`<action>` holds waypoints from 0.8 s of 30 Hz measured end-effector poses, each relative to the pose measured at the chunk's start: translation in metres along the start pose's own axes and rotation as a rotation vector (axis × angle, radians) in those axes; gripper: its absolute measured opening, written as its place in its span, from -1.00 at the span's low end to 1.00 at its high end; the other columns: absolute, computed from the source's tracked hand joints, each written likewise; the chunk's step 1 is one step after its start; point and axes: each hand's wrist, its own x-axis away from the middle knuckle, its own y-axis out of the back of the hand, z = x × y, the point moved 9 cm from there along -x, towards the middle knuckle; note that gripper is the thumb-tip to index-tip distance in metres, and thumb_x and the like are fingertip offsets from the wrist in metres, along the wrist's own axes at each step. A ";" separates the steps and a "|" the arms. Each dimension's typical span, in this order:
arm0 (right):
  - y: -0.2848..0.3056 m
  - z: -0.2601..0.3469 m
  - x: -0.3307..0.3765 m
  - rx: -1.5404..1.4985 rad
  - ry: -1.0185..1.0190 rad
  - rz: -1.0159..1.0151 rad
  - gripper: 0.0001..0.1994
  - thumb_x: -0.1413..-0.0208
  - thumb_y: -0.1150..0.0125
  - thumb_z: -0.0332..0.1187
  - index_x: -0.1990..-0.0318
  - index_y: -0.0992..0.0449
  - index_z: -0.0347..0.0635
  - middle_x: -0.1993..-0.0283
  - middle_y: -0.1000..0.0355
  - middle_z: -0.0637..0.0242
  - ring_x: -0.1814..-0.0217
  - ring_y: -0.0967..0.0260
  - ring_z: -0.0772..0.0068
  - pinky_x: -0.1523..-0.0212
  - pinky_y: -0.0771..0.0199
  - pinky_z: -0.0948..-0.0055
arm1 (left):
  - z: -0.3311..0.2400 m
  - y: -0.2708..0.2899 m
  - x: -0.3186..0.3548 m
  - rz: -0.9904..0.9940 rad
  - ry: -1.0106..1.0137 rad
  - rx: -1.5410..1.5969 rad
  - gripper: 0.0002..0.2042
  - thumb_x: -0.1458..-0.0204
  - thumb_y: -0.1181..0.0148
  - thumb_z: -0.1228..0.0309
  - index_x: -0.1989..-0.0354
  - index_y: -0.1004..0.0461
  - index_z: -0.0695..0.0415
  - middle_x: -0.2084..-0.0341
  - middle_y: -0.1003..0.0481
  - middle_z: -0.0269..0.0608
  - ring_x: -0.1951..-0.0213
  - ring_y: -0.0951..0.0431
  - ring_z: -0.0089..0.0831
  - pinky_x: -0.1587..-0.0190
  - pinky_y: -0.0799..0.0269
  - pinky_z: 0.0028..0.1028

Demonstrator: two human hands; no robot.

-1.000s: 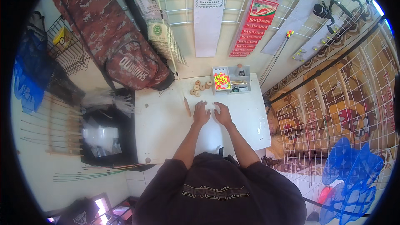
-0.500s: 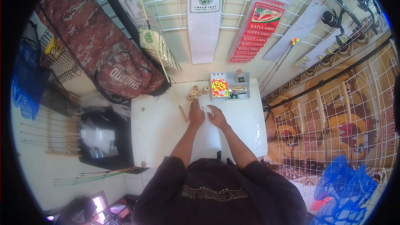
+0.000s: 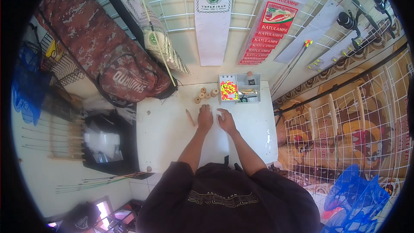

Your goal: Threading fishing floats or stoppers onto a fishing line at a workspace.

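Note:
My left hand (image 3: 205, 118) and my right hand (image 3: 227, 121) are close together over the white table (image 3: 172, 146), fingertips facing each other. Between them shows a small whitish, see-through piece (image 3: 214, 109), perhaps thin plastic, hard to tell from the white surface. The fingers of both hands are bent inward toward it; what lies in their tips is too small to make out. Just beyond the left hand sit several small round wooden pieces with holes (image 3: 207, 95), like spools. A slim wooden handle (image 3: 189, 118) lies left of my left hand, touching neither hand.
A grey compartment box (image 3: 260, 90) at the table's back holds yellow and pink-red beads (image 3: 228, 90) and a small bottle (image 3: 250, 80). A camouflage rod bag (image 3: 116, 60) leans at the left. Bait packets (image 3: 269, 30) hang on the wall grid. Blue nets (image 3: 358, 194) hang at the lower right.
My hands stay at nearly the same spot. The right fingers have shifted slightly, and less of the whitish piece shows between the hands. The whole view has moved a little.

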 end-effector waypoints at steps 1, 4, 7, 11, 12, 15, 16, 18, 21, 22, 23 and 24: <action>-0.001 0.003 0.003 0.005 0.020 -0.023 -0.68 -0.01 -0.12 -0.46 0.03 -0.43 -0.23 0.01 -0.39 0.02 -0.08 -0.32 0.01 -0.14 -0.28 0.25 | -0.001 0.003 0.006 -0.081 -0.050 0.049 -0.45 0.10 -0.11 0.57 -0.15 -0.16 0.22 -0.05 -0.25 -0.03 -0.06 -0.30 -0.06 -0.03 -0.35 -0.22; -0.003 0.006 0.009 0.020 0.031 -0.061 -0.69 0.00 -0.12 -0.49 0.04 -0.44 -0.23 0.03 -0.40 0.02 -0.05 -0.34 0.01 -0.12 -0.29 0.26 | -0.004 0.007 0.010 -0.187 -0.153 0.078 -0.48 0.13 -0.15 0.57 -0.10 -0.23 0.15 0.04 -0.30 -0.06 0.00 -0.33 -0.07 -0.01 -0.36 -0.22; 0.003 0.004 0.012 -0.001 0.020 -0.086 -0.69 0.02 -0.11 -0.51 0.05 -0.44 -0.24 0.06 -0.41 0.02 -0.03 -0.35 0.01 -0.11 -0.31 0.26 | -0.007 0.009 0.004 -0.173 -0.212 0.031 -0.59 0.12 -0.14 0.57 0.02 -0.33 0.12 0.14 -0.34 -0.10 0.06 -0.36 -0.09 0.05 -0.38 -0.21; 0.007 0.006 0.018 -0.009 -0.030 -0.098 -0.68 0.04 -0.11 -0.54 0.06 -0.45 -0.26 0.08 -0.43 0.01 -0.03 -0.36 0.01 -0.10 -0.32 0.28 | -0.007 0.004 0.007 -0.082 -0.210 0.112 -0.68 0.14 -0.16 0.56 0.13 -0.43 0.11 0.23 -0.38 -0.11 0.10 -0.39 -0.11 0.09 -0.39 -0.20; 0.008 0.007 0.019 -0.009 -0.028 -0.100 -0.68 0.04 -0.11 -0.54 0.06 -0.45 -0.26 0.08 -0.43 0.01 -0.03 -0.36 0.01 -0.10 -0.32 0.28 | -0.008 0.006 0.010 -0.084 -0.212 0.112 -0.68 0.14 -0.16 0.56 0.13 -0.43 0.11 0.23 -0.38 -0.11 0.10 -0.39 -0.11 0.09 -0.39 -0.20; 0.004 0.010 0.024 -0.034 -0.003 -0.069 -0.68 0.04 -0.09 -0.56 0.06 -0.45 -0.28 0.09 -0.43 0.01 -0.04 -0.36 0.00 -0.10 -0.32 0.28 | -0.013 0.008 0.023 -0.069 -0.266 0.274 -0.65 0.12 -0.20 0.55 0.09 -0.44 0.11 0.28 -0.40 -0.07 0.22 -0.47 -0.16 0.12 -0.44 -0.30; 0.005 0.015 0.026 -0.045 0.027 -0.061 -0.67 0.04 -0.09 -0.56 0.05 -0.45 -0.25 0.08 -0.43 0.04 -0.02 -0.37 0.04 -0.06 -0.34 0.28 | -0.012 0.008 0.028 -0.045 -0.220 0.404 -0.67 0.10 -0.22 0.51 0.10 -0.44 0.12 0.30 -0.43 -0.07 0.26 -0.51 -0.23 0.17 -0.46 -0.35; 0.008 0.020 0.029 -0.057 0.056 -0.050 -0.66 0.04 -0.09 -0.57 0.04 -0.46 -0.22 0.07 -0.44 0.07 -0.01 -0.38 0.08 -0.02 -0.36 0.29 | -0.012 0.009 0.038 -0.023 -0.169 0.534 -0.69 0.09 -0.25 0.48 0.11 -0.44 0.14 0.32 -0.46 -0.07 0.30 -0.54 -0.30 0.22 -0.48 -0.40; 0.012 0.033 0.035 -0.063 0.015 0.035 -0.63 0.02 -0.10 -0.58 0.02 -0.48 -0.06 0.04 -0.45 0.26 0.06 -0.40 0.30 0.16 -0.39 0.39 | -0.008 0.011 0.055 0.022 -0.008 0.725 -0.71 0.03 -0.27 0.40 0.13 -0.44 0.21 0.32 -0.51 -0.10 0.30 -0.55 -0.44 0.28 -0.49 -0.49; 0.014 0.040 0.036 -0.067 0.016 0.039 -0.63 0.02 -0.10 -0.58 0.02 -0.48 -0.06 0.04 -0.45 0.26 0.06 -0.40 0.30 0.16 -0.39 0.39 | -0.002 0.012 0.062 -0.036 0.029 0.826 -0.73 0.03 -0.28 0.37 0.17 -0.46 0.21 0.39 -0.52 -0.14 0.33 -0.55 -0.49 0.29 -0.48 -0.51; 0.014 0.049 0.037 -0.084 0.031 0.077 -0.64 0.02 -0.11 -0.58 0.02 -0.48 -0.06 0.03 -0.45 0.27 0.06 -0.40 0.30 0.16 -0.39 0.41 | 0.004 0.014 0.067 -0.094 0.067 0.926 -0.74 0.02 -0.29 0.35 0.21 -0.47 0.21 0.46 -0.54 -0.18 0.37 -0.54 -0.53 0.31 -0.46 -0.54; 0.012 0.056 0.038 -0.102 0.046 0.114 -0.64 0.02 -0.12 -0.58 0.03 -0.49 -0.05 0.03 -0.45 0.28 0.06 -0.40 0.31 0.17 -0.39 0.42 | 0.007 0.013 0.071 -0.096 0.069 0.923 -0.74 0.02 -0.29 0.35 0.21 -0.47 0.21 0.46 -0.54 -0.18 0.37 -0.54 -0.53 0.31 -0.46 -0.54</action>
